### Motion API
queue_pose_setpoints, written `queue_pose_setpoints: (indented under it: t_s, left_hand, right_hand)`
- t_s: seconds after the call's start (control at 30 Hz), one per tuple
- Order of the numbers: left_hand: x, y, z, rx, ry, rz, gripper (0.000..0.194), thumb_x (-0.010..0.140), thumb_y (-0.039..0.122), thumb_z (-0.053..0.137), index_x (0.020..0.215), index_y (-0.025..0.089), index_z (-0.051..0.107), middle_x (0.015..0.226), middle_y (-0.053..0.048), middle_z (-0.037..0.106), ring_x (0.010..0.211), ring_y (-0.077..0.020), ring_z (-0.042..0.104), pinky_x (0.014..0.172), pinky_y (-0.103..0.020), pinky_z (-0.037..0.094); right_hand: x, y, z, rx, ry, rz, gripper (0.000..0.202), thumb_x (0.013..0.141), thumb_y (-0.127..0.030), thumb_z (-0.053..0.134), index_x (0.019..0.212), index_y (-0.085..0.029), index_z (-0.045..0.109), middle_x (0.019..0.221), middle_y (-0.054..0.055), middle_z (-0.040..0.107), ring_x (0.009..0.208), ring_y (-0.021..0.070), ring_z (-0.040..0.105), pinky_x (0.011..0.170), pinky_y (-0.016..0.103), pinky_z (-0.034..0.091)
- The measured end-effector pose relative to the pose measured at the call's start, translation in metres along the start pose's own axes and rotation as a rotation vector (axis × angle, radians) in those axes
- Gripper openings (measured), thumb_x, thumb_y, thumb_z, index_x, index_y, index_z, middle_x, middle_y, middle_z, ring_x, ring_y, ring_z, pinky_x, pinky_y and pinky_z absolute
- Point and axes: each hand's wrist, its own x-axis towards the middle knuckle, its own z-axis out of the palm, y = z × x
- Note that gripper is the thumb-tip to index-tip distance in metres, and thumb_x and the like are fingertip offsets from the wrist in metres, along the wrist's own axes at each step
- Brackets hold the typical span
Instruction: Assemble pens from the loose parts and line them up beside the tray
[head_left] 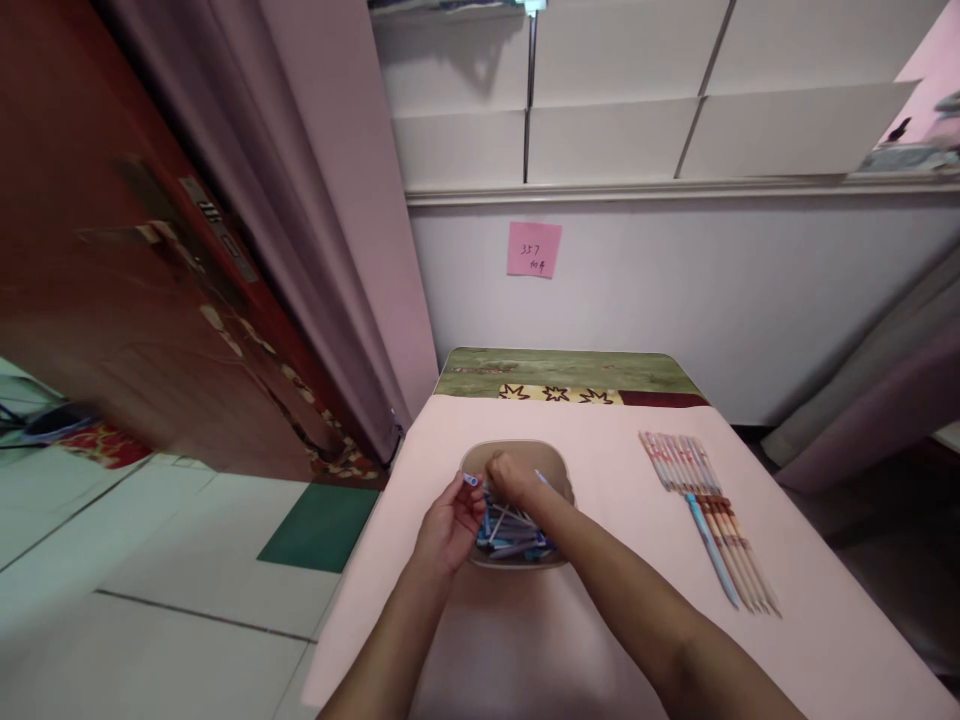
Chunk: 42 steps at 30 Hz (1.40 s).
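Note:
My left hand [450, 525] is at the left rim of a beige bowl-like container [517, 450]. Pinched between its fingertips is a short blue-violet pen piece [471, 480], its round end turned up. Over the container's far left part, my right hand [508, 477] is closed with the fingers curled under, close to the left fingertips; what they hold is hidden. Inside the container lie many loose blue, violet and white pen parts [514, 535], partly covered by my right forearm.
On the pink-covered table [607, 640], a row of pens with pale, reddish patterned barrels [681, 462] lies right of the container. Below it are several brown-and-cream pens [742, 555] and a light blue pen [711, 550]. A pink note [534, 250] is on the wall; a wooden door [187, 250] stands left.

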Motion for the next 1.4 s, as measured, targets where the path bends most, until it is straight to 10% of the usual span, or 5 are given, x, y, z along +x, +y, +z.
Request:
queue_pose_setpoints:
  t_s: [0.27, 0.6, 1.03, 1.4]
  left_hand:
    - [-0.007, 0.018, 0.006, -0.046, -0.001, 0.113, 0.022, 0.092, 0.013, 0.045, 0.078, 0.008, 0.06, 0.07, -0.006, 0.063, 0.049, -0.0059, 0.05, 0.044, -0.017, 0.044]
    - [-0.005, 0.002, 0.011, -0.018, 0.047, 0.074, 0.013, 0.088, 0.013, 0.052, 0.079, 0.009, 0.061, 0.072, -0.008, 0.069, 0.051, -0.0092, 0.059, 0.047, -0.019, 0.05]
    - [-0.011, -0.017, 0.029, -0.055, 0.058, -0.03, 0.017, 0.087, 0.007, 0.05, 0.076, 0.007, 0.063, 0.067, -0.009, 0.068, 0.056, -0.0112, 0.064, 0.055, -0.02, 0.055]
    - [-0.004, -0.036, 0.023, 0.074, -0.03, -0.155, 0.007, 0.074, 0.004, 0.056, 0.071, 0.009, 0.06, 0.061, -0.003, 0.059, 0.042, -0.0057, 0.048, 0.031, -0.012, 0.029]
  right_hand:
    - [-0.028, 0.025, -0.014, 0.647, 0.198, 0.113, 0.011, 0.084, -0.019, 0.053, 0.087, -0.017, 0.063, 0.071, 0.003, 0.07, 0.066, 0.0144, 0.065, 0.063, 0.022, 0.046]
    - [-0.039, 0.026, -0.007, 1.337, 0.275, 0.167, 0.014, 0.075, -0.03, 0.06, 0.084, -0.019, 0.059, 0.06, -0.001, 0.064, 0.057, 0.017, 0.066, 0.057, 0.029, 0.055]
    - [-0.086, 0.013, -0.031, 1.677, 0.36, 0.145, 0.037, 0.063, -0.043, 0.077, 0.086, -0.016, 0.065, 0.065, 0.0, 0.067, 0.056, 0.0128, 0.062, 0.054, 0.025, 0.052]
    - [-0.096, 0.01, -0.012, 1.783, 0.331, 0.283, 0.038, 0.06, -0.044, 0.078, 0.079, -0.016, 0.061, 0.066, 0.001, 0.069, 0.056, 0.0121, 0.064, 0.057, 0.024, 0.053]
